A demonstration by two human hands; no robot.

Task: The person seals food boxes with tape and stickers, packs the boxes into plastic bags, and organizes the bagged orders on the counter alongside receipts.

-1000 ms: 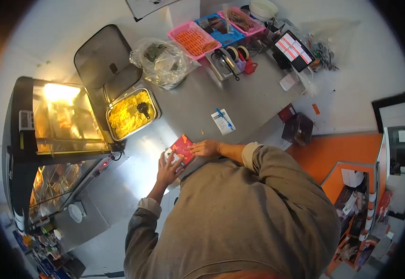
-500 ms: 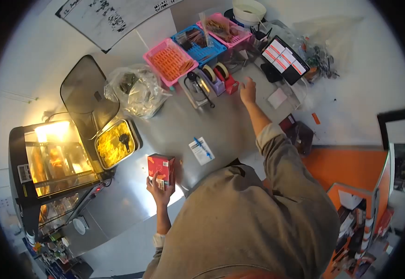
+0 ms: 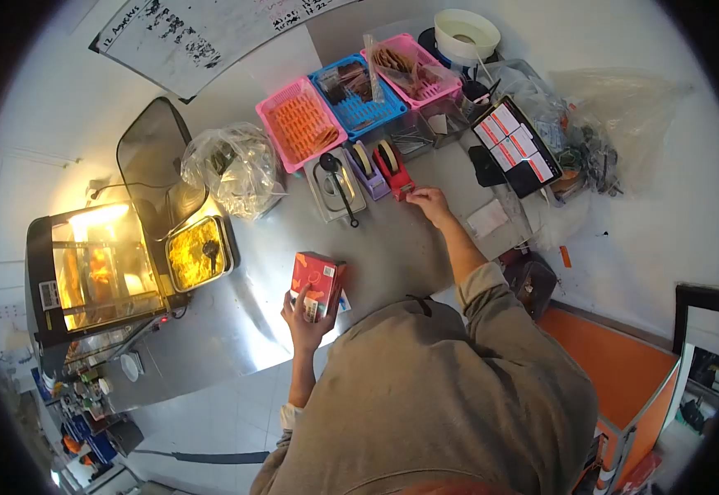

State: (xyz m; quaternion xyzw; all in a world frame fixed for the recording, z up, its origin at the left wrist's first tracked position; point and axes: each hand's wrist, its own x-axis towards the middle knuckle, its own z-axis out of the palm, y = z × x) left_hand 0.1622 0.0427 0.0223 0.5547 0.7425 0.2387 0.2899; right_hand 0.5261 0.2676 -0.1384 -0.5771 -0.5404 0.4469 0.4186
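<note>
My left hand [image 3: 307, 323] is wrapped round the lower part of a red box [image 3: 315, 277] at the near side of the steel counter. Part of a white paper shows behind the box's right side. At the front of a red tape dispenser [image 3: 393, 171], my right hand [image 3: 430, 204] has its thumb and fingers pinched together; anything between them is too small to make out. A purple tape dispenser [image 3: 367, 172] stands just left of the red one. Beside it lies a steel container [image 3: 332, 188] with a black-handled utensil across it.
Pink [image 3: 300, 122] and blue [image 3: 358, 96] baskets line the back of the counter [image 3: 392, 264]. A tablet [image 3: 517, 147] stands at the right. On the left are a clear plastic bag [image 3: 232, 169], a tray of yellow food [image 3: 197, 254] and a lit warming cabinet [image 3: 100, 272].
My right hand has left the red box and reached the red tape dispenser. My left hand has kept the box, now more upright and over the white paper. The camera view has shifted.
</note>
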